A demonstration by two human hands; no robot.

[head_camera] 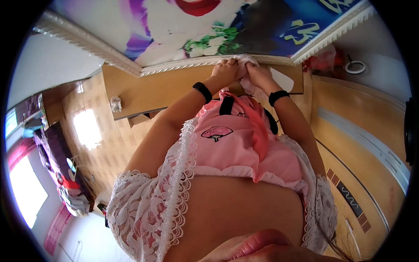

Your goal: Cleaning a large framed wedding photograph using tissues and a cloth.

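My left hand (pixel 226 70) and my right hand (pixel 261 77) are close together at the lower edge of a large framed picture (pixel 157 29). Between them is a bunched pale pink cloth (pixel 242 70), pressed against the ornate white frame (pixel 183 66). The fingers of my left hand are curled over the cloth at the frame. My right hand grips the cloth with its thumb on top, and part of it hangs below. A flat white object (pixel 282 79) shows beside my right wrist, partly hidden.
The picture stands at the back of a wooden tabletop (pixel 157 86). A small crumpled white item (pixel 116 103) lies near its left end. To the right are a wooden wardrobe (pixel 353 108), a white ring (pixel 355 67) and a red plastic bag (pixel 322 60). Tiled floor (pixel 108 137) extends left.
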